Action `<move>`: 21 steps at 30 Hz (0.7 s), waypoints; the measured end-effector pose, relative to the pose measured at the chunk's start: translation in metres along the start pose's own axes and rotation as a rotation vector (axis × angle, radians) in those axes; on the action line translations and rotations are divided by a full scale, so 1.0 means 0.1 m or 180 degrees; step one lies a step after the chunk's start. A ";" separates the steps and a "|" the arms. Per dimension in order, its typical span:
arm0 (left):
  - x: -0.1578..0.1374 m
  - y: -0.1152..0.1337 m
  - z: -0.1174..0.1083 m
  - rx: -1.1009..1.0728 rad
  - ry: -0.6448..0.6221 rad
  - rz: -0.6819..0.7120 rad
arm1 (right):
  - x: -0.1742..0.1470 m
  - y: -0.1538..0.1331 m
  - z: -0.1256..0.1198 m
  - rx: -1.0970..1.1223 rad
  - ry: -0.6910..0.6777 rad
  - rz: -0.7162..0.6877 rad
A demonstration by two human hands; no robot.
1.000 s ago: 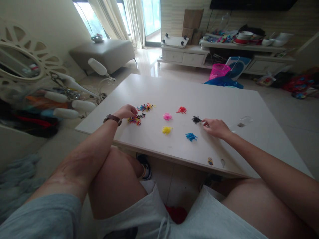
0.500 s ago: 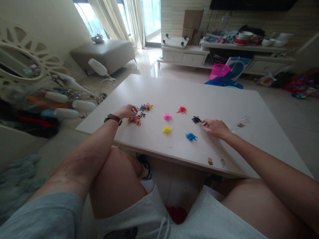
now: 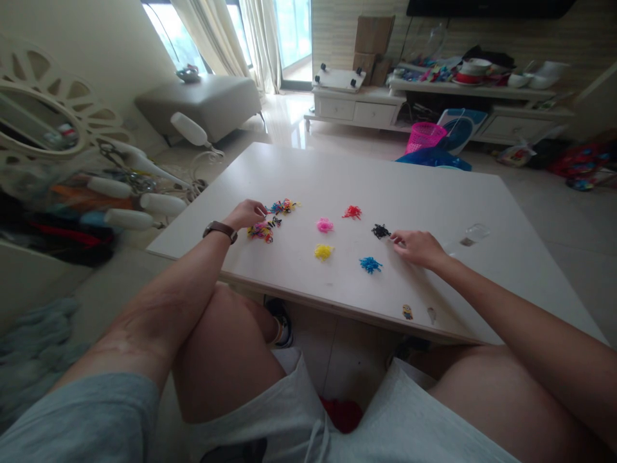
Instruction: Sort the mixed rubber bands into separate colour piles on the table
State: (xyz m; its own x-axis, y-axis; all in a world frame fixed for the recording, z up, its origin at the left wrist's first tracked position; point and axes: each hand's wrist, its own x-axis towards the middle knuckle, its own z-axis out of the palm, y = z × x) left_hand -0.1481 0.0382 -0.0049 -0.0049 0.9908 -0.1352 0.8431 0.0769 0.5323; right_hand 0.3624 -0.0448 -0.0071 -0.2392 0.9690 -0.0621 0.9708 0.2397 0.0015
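My left hand (image 3: 247,213), with a watch on its wrist, rests at the mixed-colour rubber bands, its fingers curled together. One mixed heap (image 3: 283,206) lies just past the fingertips, another (image 3: 260,232) below them. My right hand (image 3: 418,249) is closed in a pinch at the right edge of the black rubber bands (image 3: 380,231). Whatever either hand pinches is too small to make out. Between the hands lie separate heaps of pink (image 3: 324,225), red (image 3: 353,211), yellow (image 3: 323,252) and blue rubber bands (image 3: 370,265).
The white table (image 3: 308,173) carries a clear plastic box (image 3: 474,235) at right. By the near edge lie a small yellow cartoon figure (image 3: 407,312) and a small clear piece (image 3: 431,314). Beyond the table stands a pink basket (image 3: 425,137); a white lamp (image 3: 164,206) is at left.
Both hands stay almost where they were, and the heaps look the same. The view has shifted very slightly.
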 end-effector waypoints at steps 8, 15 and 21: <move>0.02 0.05 0.09 0.0228 -0.0027 0.0044 | 0.00 0.00 -0.01 -0.0033 -0.0024 -0.0015; 0.00 0.07 0.08 0.0194 -0.0054 -0.0036 | -0.01 -0.02 -0.02 -0.0032 -0.0035 0.0002; 0.03 0.04 0.08 0.0058 -0.0017 -0.0064 | -0.01 -0.02 -0.02 -0.0046 -0.0032 -0.0004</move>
State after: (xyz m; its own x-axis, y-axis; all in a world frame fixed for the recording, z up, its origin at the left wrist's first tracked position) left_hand -0.1404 0.0403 -0.0101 -0.0192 0.9885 -0.1501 0.8525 0.0946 0.5140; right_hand 0.3605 -0.0462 -0.0048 -0.2401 0.9681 -0.0720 0.9702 0.2418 0.0157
